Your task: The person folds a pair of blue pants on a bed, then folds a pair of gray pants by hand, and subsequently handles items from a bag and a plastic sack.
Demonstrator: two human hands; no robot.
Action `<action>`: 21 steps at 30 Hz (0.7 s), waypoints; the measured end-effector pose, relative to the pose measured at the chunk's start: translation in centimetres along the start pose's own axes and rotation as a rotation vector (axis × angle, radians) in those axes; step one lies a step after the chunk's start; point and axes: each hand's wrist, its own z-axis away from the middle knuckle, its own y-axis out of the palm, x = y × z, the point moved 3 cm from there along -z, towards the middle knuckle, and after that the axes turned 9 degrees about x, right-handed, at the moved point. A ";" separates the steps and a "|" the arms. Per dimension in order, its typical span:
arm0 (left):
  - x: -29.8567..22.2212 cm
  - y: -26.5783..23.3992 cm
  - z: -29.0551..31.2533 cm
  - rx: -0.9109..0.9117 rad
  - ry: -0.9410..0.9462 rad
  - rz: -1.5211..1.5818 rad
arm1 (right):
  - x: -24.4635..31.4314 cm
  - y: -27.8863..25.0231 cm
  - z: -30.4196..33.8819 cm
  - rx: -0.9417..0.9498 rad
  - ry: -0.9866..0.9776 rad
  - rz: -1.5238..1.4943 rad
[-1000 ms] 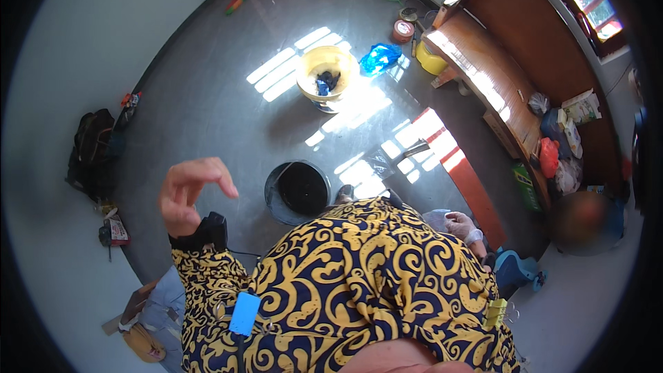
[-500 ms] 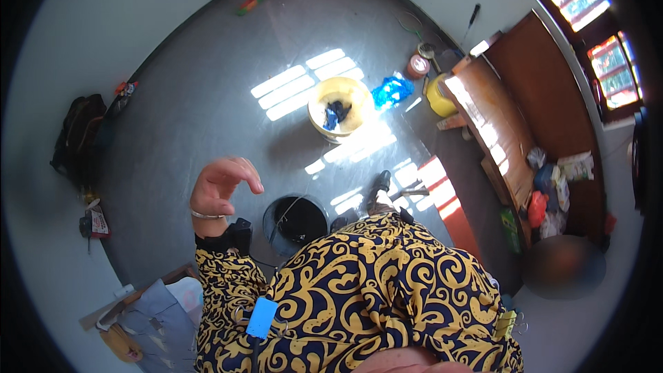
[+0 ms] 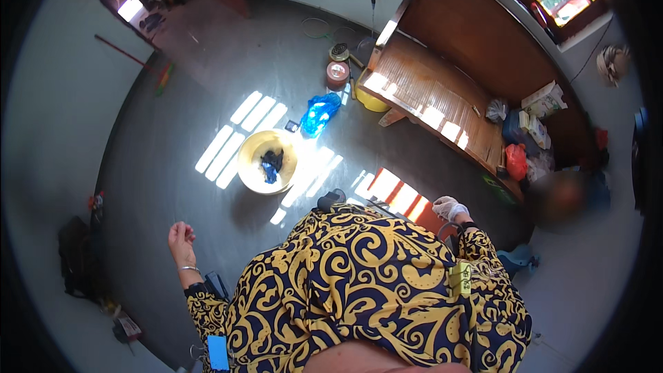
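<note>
My left hand [image 3: 181,242], a bangle at its wrist, hangs over the grey floor at my left side. Its fingers are loosely bent, and nothing shows in them. On the right, my right hand [image 3: 450,208] wears a pale glove and reaches out beside the patterned garment [image 3: 373,269]. The gloved fingers look stretched out, with nothing visible in them. Ahead of me, apart from both hands, stands a cream tub [image 3: 250,174]. Inside it lies a dark and blue crumpled cloth [image 3: 271,164].
Past the tub lie a blue plastic bag [image 3: 320,114] and a round reddish container [image 3: 337,74]. A wooden bench [image 3: 431,83] runs along the right wall, with several bags at its near end. A broom [image 3: 164,79] stands far left; a dark bag [image 3: 77,255] sits nearer.
The view has swung right, so the tub and bench appear further left. My left hand has dropped outward and its fingers have drawn closer together. My right hand has appeared; the dark bucket is out of view.
</note>
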 end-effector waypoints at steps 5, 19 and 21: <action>0.8 1.3 -3.2 -0.068 -0.174 0.065 | -0.4 -0.6 -3.8 0.069 -0.141 -0.295; -1.2 14.9 -22.6 0.241 -0.353 -0.058 | 2.2 -2.1 -3.5 -0.151 0.071 -0.319; -0.5 15.9 -24.2 0.241 -0.411 -0.098 | 3.2 -2.0 -3.4 -0.138 0.109 -0.324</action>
